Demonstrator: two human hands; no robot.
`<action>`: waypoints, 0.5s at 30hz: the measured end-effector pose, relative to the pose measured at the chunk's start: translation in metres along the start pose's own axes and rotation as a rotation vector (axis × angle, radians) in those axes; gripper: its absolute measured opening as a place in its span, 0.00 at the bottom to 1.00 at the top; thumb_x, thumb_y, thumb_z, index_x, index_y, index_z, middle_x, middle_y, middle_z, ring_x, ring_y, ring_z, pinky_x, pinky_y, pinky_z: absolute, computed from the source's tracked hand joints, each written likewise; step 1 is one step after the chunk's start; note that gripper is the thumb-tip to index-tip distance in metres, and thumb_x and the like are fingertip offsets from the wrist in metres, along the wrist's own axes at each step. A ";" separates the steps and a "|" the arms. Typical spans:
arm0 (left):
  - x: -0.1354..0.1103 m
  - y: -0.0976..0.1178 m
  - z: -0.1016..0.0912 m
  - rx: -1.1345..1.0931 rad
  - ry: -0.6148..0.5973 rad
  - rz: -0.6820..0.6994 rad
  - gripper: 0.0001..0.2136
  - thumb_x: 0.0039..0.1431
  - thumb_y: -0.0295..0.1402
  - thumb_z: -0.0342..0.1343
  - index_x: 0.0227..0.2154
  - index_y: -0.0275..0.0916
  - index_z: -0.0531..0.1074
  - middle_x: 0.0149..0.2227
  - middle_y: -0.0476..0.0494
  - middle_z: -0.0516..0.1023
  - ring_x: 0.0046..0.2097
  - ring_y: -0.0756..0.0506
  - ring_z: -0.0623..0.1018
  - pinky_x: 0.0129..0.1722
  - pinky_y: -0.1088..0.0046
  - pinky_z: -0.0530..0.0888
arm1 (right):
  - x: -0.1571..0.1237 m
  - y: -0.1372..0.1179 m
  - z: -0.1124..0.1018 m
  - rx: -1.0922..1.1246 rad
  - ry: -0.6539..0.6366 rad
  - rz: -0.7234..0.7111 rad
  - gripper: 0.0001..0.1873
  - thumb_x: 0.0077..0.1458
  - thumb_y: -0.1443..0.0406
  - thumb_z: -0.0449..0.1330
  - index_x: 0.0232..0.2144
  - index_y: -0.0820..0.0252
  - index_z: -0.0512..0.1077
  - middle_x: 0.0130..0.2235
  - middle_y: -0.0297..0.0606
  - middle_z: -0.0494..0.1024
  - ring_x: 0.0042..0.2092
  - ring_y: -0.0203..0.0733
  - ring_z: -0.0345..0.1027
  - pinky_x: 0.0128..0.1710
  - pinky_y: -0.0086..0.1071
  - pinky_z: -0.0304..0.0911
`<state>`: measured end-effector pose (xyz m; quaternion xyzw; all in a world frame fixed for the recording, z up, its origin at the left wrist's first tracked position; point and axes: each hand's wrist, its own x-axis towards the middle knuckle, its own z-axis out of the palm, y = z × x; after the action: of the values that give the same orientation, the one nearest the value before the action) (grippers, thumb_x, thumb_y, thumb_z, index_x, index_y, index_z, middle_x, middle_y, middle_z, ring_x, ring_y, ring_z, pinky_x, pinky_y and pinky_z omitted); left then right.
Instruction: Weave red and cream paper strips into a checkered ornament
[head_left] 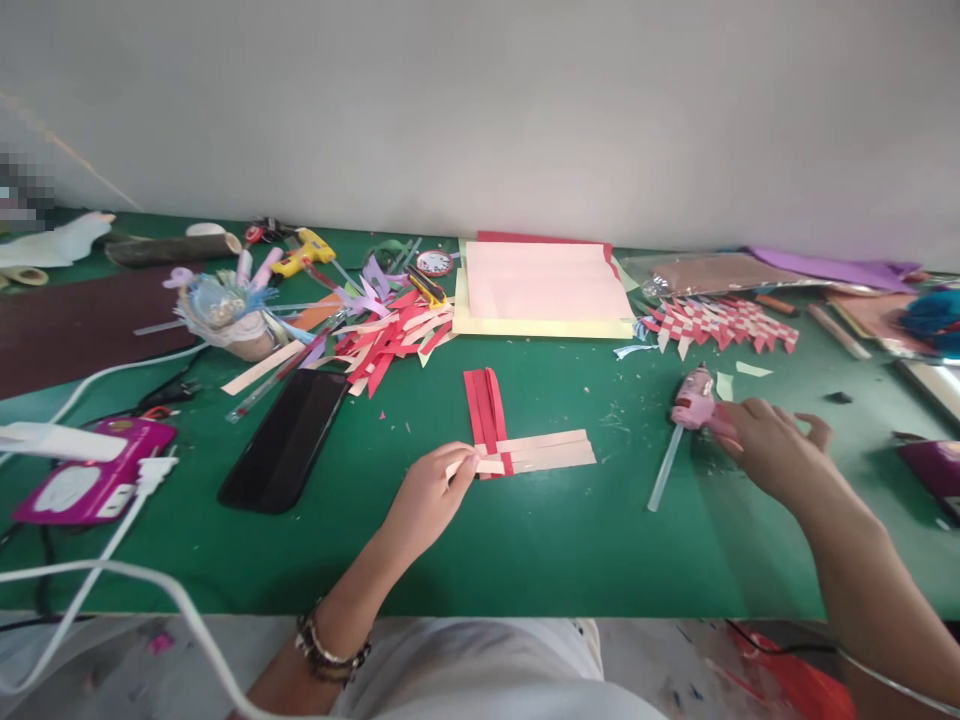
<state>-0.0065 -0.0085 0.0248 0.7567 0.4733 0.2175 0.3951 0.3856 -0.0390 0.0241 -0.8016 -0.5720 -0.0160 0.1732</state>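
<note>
My left hand [435,490] pinches the left end of a pale pink paper strip at a small cross of folded strips. In that cross, red paper strips [486,405] run away from me, and pale pink paper strips [551,452] lie across them to the right. My right hand [776,450] has its fingers on the handle of a pink glue gun [694,400], with some fingers raised. The gun lies on the green table, and a clear glue stick [664,470] juts out of it toward me.
A black phone [285,440] lies left of my left hand. Behind are loose red and pink strips [394,335], stacked paper sheets [544,285], a yellow glue gun [304,252] and a red-and-pink woven piece [724,325]. A purple power strip [97,470] with white cables sits at left.
</note>
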 end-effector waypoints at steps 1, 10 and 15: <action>0.000 0.000 0.000 -0.004 0.003 -0.006 0.17 0.64 0.35 0.39 0.32 0.38 0.73 0.37 0.45 0.75 0.39 0.48 0.74 0.38 0.76 0.69 | -0.002 -0.007 -0.004 -0.057 -0.004 -0.033 0.07 0.51 0.61 0.55 0.24 0.55 0.69 0.27 0.38 0.66 0.34 0.45 0.61 0.42 0.47 0.44; -0.001 0.000 0.001 0.007 0.019 -0.051 0.15 0.63 0.38 0.40 0.35 0.40 0.72 0.37 0.48 0.76 0.38 0.48 0.75 0.35 0.76 0.69 | -0.057 -0.192 0.010 0.238 -0.373 -0.596 0.21 0.52 0.57 0.55 0.48 0.54 0.63 0.41 0.38 0.73 0.42 0.44 0.65 0.41 0.38 0.48; -0.002 0.004 -0.001 0.122 -0.026 0.061 0.15 0.62 0.38 0.41 0.36 0.41 0.73 0.40 0.47 0.75 0.41 0.47 0.74 0.40 0.73 0.69 | -0.059 -0.230 0.028 0.311 -0.372 -0.507 0.07 0.54 0.64 0.53 0.34 0.56 0.70 0.34 0.34 0.75 0.37 0.41 0.66 0.35 0.35 0.43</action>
<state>-0.0060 -0.0113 0.0282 0.7962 0.4571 0.1903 0.3477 0.1484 -0.0188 0.0441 -0.5873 -0.7702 0.1753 0.1764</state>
